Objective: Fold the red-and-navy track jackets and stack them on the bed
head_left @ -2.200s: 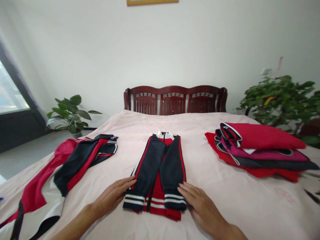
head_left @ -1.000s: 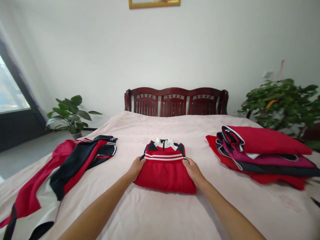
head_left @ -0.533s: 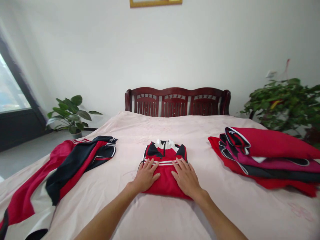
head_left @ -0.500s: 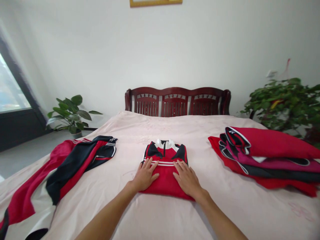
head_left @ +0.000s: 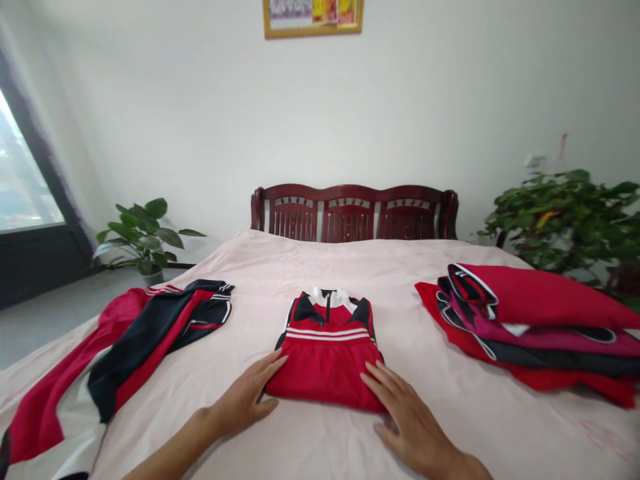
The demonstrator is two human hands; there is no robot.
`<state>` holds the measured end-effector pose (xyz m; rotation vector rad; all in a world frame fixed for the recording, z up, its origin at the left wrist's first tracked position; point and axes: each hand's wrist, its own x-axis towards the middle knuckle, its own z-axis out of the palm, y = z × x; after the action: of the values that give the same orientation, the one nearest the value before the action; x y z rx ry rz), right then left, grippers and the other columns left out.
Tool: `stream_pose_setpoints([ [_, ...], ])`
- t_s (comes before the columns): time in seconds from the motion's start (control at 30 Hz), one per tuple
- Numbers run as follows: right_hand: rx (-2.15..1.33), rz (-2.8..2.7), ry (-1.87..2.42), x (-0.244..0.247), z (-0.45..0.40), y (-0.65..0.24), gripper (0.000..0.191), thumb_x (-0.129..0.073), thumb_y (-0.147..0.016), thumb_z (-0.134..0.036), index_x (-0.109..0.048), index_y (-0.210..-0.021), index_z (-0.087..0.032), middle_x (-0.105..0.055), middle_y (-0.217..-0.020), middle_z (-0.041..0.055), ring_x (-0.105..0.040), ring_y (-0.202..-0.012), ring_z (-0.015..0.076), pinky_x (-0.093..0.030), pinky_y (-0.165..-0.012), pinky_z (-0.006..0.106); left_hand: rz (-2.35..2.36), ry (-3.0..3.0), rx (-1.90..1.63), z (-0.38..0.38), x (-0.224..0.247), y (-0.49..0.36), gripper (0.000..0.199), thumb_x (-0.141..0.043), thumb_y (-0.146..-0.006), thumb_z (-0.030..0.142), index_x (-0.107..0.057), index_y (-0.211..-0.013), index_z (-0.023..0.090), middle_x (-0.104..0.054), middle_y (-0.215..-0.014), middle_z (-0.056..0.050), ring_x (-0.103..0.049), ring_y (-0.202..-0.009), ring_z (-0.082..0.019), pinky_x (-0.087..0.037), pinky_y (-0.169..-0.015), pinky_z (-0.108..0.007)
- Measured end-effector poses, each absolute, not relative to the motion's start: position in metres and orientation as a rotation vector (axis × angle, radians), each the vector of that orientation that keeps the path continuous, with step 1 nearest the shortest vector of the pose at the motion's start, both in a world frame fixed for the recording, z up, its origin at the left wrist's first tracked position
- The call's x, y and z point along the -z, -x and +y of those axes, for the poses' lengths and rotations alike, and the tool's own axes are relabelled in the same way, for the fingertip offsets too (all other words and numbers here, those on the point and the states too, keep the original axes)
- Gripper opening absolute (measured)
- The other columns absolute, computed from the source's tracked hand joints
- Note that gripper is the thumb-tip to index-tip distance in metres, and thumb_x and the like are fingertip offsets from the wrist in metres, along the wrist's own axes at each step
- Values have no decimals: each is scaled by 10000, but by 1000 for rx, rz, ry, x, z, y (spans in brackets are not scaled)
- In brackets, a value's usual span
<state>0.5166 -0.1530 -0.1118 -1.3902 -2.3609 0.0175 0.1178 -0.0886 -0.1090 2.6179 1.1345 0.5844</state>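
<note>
The folded red jacket (head_left: 325,367) lies in the middle of the pink bed (head_left: 320,267), and the left hand (head_left: 245,400) and right hand (head_left: 407,420) have been slid down to its lower edge, held open and apart, gripping nothing.

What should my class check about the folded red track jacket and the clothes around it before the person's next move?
1. Folded red track jacket lying square on the bed sheet: ok.
2. Sleeves inside its outline: ok.
3. Zip closed: cannot tell, only the collar end shows.
4. Left hand and right hand at its lower edge, not on top: ok.
5. Stack of folded garments even: not ok, its layers spill unevenly.
6. Red-and-navy garment folded: not ok, it lies spread out.
</note>
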Motion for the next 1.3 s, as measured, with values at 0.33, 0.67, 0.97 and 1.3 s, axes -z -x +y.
stream_pose_setpoints([
  [0.33,4,-2269,1436,82,-138,-503,612,-455,-665,-84,-660,-1226,-214,-673,-1255,56,-597,-1186,214,-443,-1078,385,1254,-2700,-654,-83,81,-146,595,-531,-677,96,-616,-1240,269,-631,-1351,-23,-425,-1390,-230,-162,-1226,-496],
  [0.67,-206,-1489,1391,50,-199,-491,424,-555,-841,-417,-607,-1238,-276,-701,-1152,39,-668,-1017,211,-532,-917,313,1280,-1906,-1141,-135,36,-138,329,-550,-833,426,-705,-994,185,-765,-961,-50,-705,-890,-247,-565,-811,-340],
  [0.97,-292,-1507,1865,17,-55,-490,623,-412,-898,-361,-388,-1446,-66,-520,-1418,185,-523,-1276,257,-395,-1077,361,1790,-1931,-1010,-24,26,-200,520,-498,-885,304,-485,-1347,65,-648,-1259,-205,-626,-1159,-283,-470,-989,-404],
  [1.3,-20,-2219,1932,75,-63,-423,596,-304,-972,-474,-373,-1505,-217,-345,-1570,102,-245,-1463,298,-118,-1177,531,1786,-2471,-579,-46,81,-250,512,-448,-935,431,-496,-1418,267,-420,-1539,-106,-308,-1443,-336,-216,-1147,-612],
])
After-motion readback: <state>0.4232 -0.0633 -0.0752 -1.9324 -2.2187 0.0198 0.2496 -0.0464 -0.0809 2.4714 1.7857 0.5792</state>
